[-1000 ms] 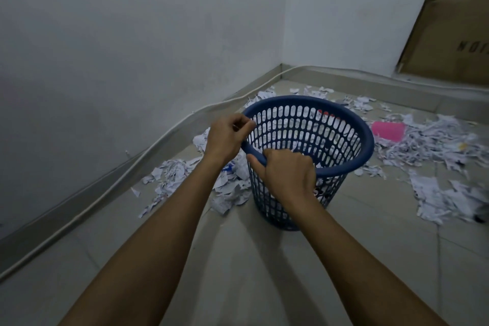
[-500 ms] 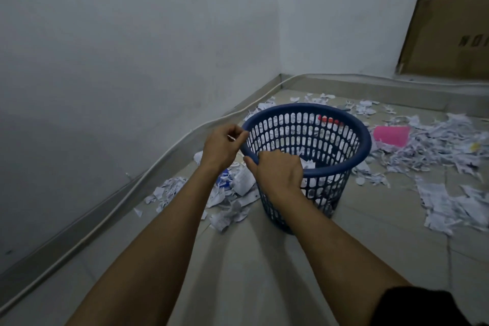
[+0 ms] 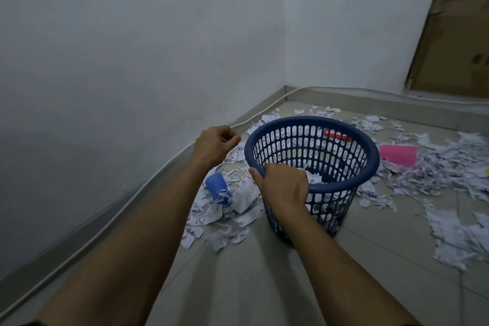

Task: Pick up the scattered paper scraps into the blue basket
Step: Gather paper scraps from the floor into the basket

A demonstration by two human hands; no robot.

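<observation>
tiled floor (image 3: 264,286) in a bare corner, white walls on two sides, cable run along the skirting. paper scraps (image 3: 227,219) heaped just left of the blue basket (image 3: 367,164), more spread well to the right (image 3: 449,172) and thinly behind. basket upright on the floor, slightly tilted toward the camera, a few scraps already inside against the near wall.

right hand (image 3: 284,188) wrapped over the near rim, fingers curled inside, thumb outside. left hand (image 3: 215,145) apart from the rim, just to its left, fingers curled in; whether anything small is pinched there cannot be told.

also noted: blue cup-like item (image 3: 215,188) lying among the left heap, pink sheet (image 3: 398,155) beyond the far rim, something red (image 3: 336,136) seen through the far wall, cardboard (image 3: 455,34) leaning at the far right.

handling judgement: scraps light, limp, irregular, prone to flutter and slip from a loose pinch; best gathered by scooping a bunch between curled fingers and palm, or raked together first. basket light, stiff plastic, open lattice; rim the sound place to hold. small bits likely to escape through the slots if dropped carelessly.
</observation>
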